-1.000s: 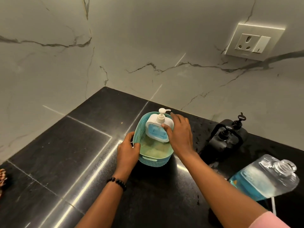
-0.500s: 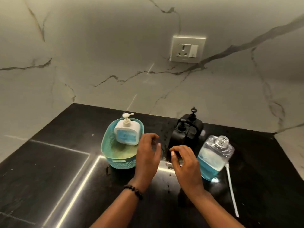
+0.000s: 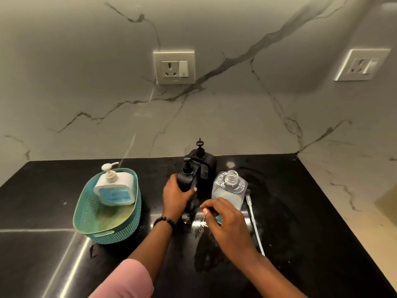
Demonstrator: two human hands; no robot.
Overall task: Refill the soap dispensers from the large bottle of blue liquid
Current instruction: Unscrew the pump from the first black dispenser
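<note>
Two black pump dispensers stand in a black holder in the middle of the dark counter. My left hand (image 3: 175, 195) grips the front black dispenser (image 3: 186, 176); the rear black dispenser (image 3: 204, 159) stands behind it. Right of them stands the large clear bottle (image 3: 228, 189), uncapped, with blue liquid low inside. My right hand (image 3: 224, 221) hovers in front of that bottle, fingers curled, and I cannot tell whether it holds anything. A white pump dispenser (image 3: 115, 188) with blue liquid leans inside a teal basket (image 3: 90, 214) at the left.
A thin clear tube (image 3: 254, 224) lies on the counter right of the large bottle. The marble wall behind carries a socket (image 3: 174, 67) and a second socket (image 3: 363, 65) at the right. The counter's right edge meets a lighter ledge (image 3: 343, 190).
Both hands left the white dispenser and the basket and moved right. My left hand has closed on the front black dispenser; my right hand now sits before the large bottle.
</note>
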